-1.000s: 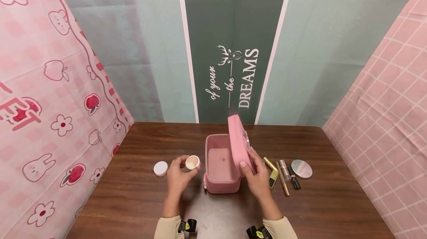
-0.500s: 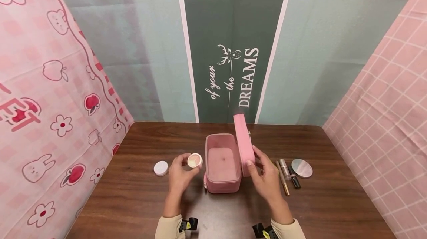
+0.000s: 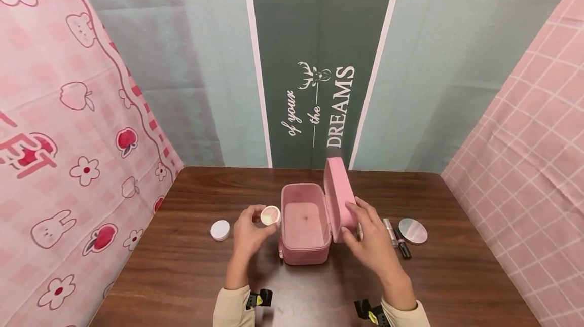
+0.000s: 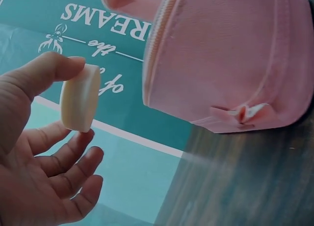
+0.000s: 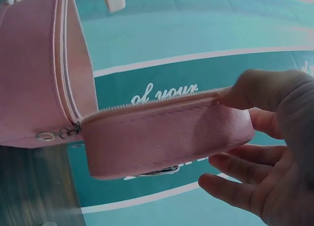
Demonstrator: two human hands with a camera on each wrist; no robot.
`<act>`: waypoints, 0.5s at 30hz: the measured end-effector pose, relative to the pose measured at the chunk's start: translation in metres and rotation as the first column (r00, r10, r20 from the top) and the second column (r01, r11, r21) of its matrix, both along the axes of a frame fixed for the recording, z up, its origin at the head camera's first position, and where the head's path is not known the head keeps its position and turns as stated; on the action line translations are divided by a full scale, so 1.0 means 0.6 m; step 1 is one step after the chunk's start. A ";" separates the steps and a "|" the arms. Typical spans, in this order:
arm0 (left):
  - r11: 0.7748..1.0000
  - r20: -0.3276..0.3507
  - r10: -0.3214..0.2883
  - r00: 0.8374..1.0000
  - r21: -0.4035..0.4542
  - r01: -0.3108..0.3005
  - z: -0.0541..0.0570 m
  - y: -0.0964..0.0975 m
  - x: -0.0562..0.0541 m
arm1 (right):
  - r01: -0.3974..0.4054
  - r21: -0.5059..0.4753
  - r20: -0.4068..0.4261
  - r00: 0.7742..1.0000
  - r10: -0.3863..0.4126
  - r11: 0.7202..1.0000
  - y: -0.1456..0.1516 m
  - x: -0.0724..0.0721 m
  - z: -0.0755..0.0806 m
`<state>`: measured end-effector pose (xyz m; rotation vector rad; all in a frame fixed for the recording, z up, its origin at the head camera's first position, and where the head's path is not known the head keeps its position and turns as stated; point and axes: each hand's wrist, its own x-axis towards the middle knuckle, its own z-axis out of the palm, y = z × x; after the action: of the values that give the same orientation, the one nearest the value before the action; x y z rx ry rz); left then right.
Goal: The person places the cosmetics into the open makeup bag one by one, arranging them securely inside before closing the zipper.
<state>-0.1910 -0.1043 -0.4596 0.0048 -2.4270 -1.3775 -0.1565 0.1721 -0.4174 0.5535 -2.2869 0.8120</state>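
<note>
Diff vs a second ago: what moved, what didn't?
The pink lid swung right, further open, with the right hand holding it throughout. The left hand shifted slightly right and forward, closer to the case, still pinching the small round container. Nothing newly grasped or released. Stayed put: the case, white round piece at left, silver disc at right.
</note>
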 end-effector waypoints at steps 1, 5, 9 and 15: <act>1.000 0.006 -0.006 1.000 -0.010 0.006 0.002 0.000 -0.002 | 0.009 0.009 0.001 1.000 -0.009 1.000 0.002 0.000 0.001; 0.998 0.054 -0.051 0.997 -0.033 0.053 0.012 0.004 -0.011 | 0.029 0.029 -0.009 1.000 -0.029 0.999 0.011 0.002 0.006; 0.994 0.101 -0.094 0.990 -0.039 0.098 0.020 0.008 -0.017 | 0.041 0.051 0.011 0.999 -0.042 0.998 0.019 0.004 0.010; 0.991 0.125 -0.118 0.985 -0.042 0.124 0.026 0.018 -0.025 | 0.070 0.055 0.126 0.989 -0.076 0.996 0.031 0.009 0.012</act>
<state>-0.2063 -0.0936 -0.4440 -0.0739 -2.6013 -1.4062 -0.1510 0.1909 -0.4101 0.4484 -2.4360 0.7759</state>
